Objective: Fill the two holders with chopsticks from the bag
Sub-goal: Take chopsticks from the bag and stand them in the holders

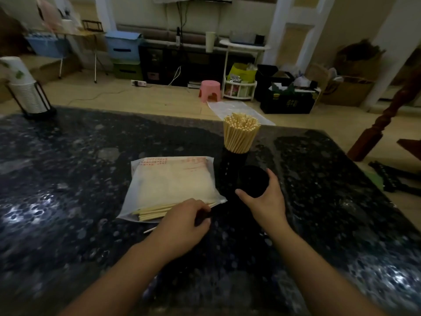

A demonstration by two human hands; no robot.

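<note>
On the dark bench (91, 179) the bag (173, 183) lies flat, its open end toward the person, with loose chopsticks (155, 212) sticking out, their long axis running left to right, tips toward the left hand (182, 221). That hand lies over those tips with fingers curled; it seems to pinch something dark, though the dim view leaves it unclear what. The right hand (264, 197) grips the empty holder (252, 181), just right of the bag's mouth. Behind it, touching or nearly so, the full holder (234, 163) stands upright. The left hand is nearer the chopsticks; the empty holder waits beside it.
</note>
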